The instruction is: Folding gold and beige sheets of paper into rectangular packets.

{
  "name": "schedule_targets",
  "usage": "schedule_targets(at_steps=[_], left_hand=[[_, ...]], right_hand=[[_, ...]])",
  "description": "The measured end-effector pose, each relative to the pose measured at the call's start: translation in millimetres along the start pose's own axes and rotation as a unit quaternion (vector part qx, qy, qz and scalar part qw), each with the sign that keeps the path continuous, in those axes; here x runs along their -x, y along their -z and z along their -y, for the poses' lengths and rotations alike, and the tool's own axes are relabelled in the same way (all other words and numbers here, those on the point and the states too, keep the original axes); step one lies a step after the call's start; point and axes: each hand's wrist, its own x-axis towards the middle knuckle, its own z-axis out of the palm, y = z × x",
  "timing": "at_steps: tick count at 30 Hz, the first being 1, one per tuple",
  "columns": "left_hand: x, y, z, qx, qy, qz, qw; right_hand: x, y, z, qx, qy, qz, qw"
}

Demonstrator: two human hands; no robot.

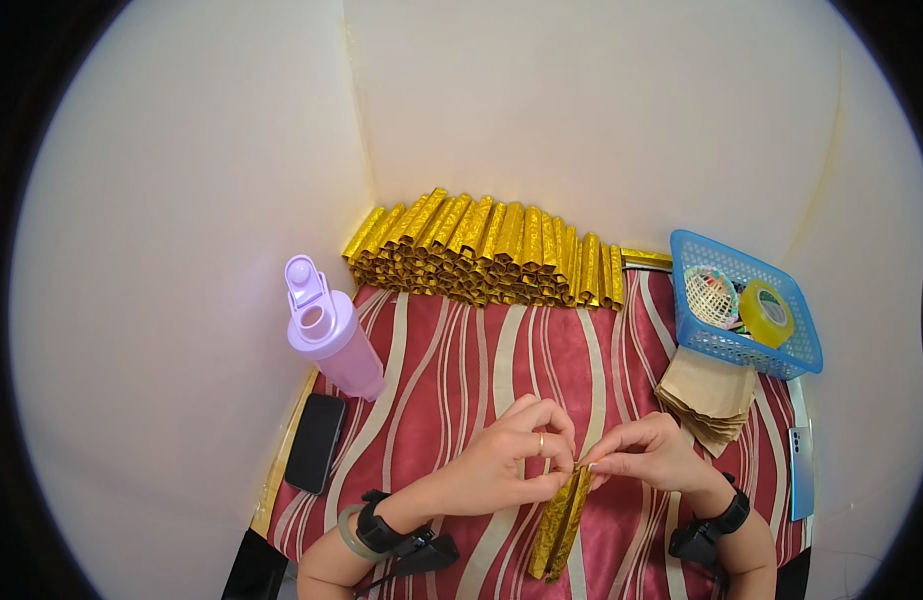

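Note:
My left hand and my right hand meet over a red cloth with white wavy stripes. Together they pinch the top end of a long folded gold foil paper piece, which hangs down toward me. Each wrist wears a black band. A ring sits on a finger of my left hand. At the back of the cloth lies a stacked row of several finished gold foil rolls against the wall.
A lilac bottle with its flip lid open stands at the left, a black phone beside it. A blue basket holds tape and a mesh ball. Brown paper sheets lie below it; another phone lies at the right edge.

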Motion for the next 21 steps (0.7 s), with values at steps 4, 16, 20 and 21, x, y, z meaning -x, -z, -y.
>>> schedule_targets(at_steps=[4, 16, 20, 21], left_hand=[[-0.4, 2.1, 1.6, 0.001, -0.009, 0.011, 1.0], [-0.5, 2.3, 3.5, 0.009, -0.016, 0.024, 1.0], [-0.2, 1.6, 4.4, 0.023, -0.02, 0.027, 0.999], [0.0, 1.6, 4.5, 0.023, -0.02, 0.026, 0.999]], right_hand=[[0.3, 0.7, 0.1, 0.012, 0.004, 0.004, 1.0], [0.1, -0.7, 0.3, 0.016, 0.013, 0.003, 1.0], [0.1, -0.4, 0.2, 0.027, 0.014, 0.006, 1.0], [-0.1, -0.2, -0.3, 0.027, 0.015, 0.007, 1.0]])
